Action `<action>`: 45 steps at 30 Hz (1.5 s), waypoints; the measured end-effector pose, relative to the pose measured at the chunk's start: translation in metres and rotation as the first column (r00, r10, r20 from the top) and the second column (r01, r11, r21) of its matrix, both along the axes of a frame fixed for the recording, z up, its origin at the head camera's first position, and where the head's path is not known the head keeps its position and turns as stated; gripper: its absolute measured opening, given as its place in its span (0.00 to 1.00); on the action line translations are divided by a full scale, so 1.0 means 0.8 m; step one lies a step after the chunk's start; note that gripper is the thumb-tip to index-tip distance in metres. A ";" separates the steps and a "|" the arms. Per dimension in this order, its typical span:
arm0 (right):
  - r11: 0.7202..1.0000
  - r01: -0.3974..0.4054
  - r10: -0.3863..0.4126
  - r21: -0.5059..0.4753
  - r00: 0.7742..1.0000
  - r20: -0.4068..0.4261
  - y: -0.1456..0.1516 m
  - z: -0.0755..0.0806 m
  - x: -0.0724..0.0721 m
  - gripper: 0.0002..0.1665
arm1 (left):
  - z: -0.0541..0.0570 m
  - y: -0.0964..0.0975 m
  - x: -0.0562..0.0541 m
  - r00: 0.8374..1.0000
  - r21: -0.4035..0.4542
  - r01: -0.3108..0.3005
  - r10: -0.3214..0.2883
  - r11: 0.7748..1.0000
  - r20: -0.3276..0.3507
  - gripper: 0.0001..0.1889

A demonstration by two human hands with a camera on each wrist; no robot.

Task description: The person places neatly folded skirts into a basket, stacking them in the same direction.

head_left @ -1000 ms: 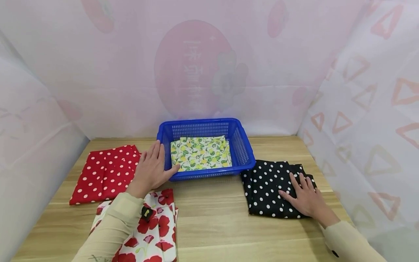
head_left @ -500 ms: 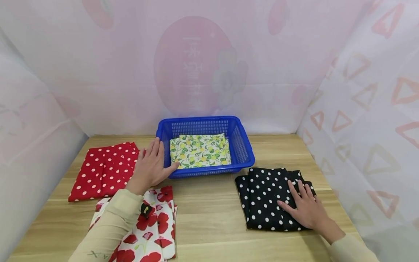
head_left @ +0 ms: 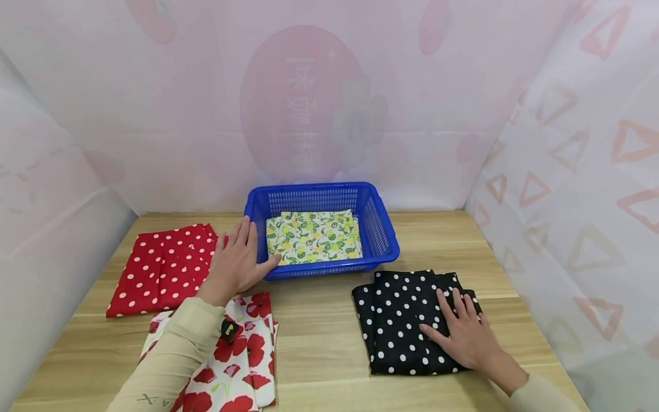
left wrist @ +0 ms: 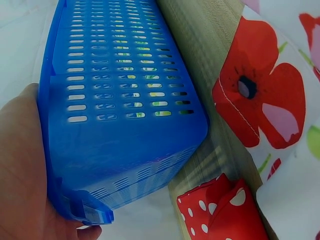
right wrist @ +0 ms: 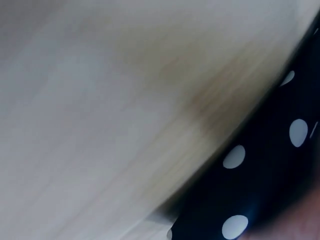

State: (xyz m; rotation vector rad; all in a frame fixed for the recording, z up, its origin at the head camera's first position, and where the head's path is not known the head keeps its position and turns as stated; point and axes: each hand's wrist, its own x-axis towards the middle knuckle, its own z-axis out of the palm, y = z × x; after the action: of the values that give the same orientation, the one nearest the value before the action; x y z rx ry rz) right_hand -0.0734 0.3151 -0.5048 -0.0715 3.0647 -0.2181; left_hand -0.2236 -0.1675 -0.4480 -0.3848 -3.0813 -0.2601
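Observation:
My left hand (head_left: 235,262) lies over the near left corner of a blue plastic basket (head_left: 329,266), fingers straight along its left rim and thumb at the front rim. Seen close in the left wrist view, the basket's slotted wall (left wrist: 120,145) stands beside the palm. Inside the basket is a folded cloth with a lemon print (head_left: 314,237). My right hand (head_left: 463,332) rests flat, fingers spread, on a folded black polka-dot cloth (head_left: 399,323) at the table's right. Only this cloth's edge and a blurred bit of hand show in the right wrist view.
A folded red polka-dot cloth (head_left: 159,269) lies left of the basket. Below my left forearm is a white cloth with red poppies (head_left: 239,372). Printed fabric walls (head_left: 437,143) enclose the wooden table (head_left: 314,332) at the back and both sides.
The black polka-dot cloth has slid toward the front and left under my right hand, away from the basket's corner. My left hand and the basket have stayed in place.

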 end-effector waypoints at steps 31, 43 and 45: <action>0.999 -0.033 0.034 -0.010 0.992 0.125 -0.123 0.006 -0.007 0.63 | 0.000 -0.005 0.005 1.000 -0.006 -0.018 0.017 1.000 -0.021 0.55; 0.993 -0.028 0.035 -0.114 0.998 0.061 -0.076 0.057 -0.028 0.59 | 0.070 0.037 0.055 0.930 0.046 0.186 -0.160 0.982 -0.329 0.39; 0.994 -0.009 0.018 -0.112 0.997 0.073 -0.066 0.064 -0.034 0.59 | 0.081 0.046 0.069 0.910 0.095 0.242 -0.192 0.965 -0.368 0.35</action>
State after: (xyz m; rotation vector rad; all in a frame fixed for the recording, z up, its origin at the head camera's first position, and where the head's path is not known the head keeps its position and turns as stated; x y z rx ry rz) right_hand -0.1005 0.2624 -0.4537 -0.0878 2.9758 -0.3822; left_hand -0.1684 -0.1308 -0.3833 -0.6878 -2.6468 -0.3628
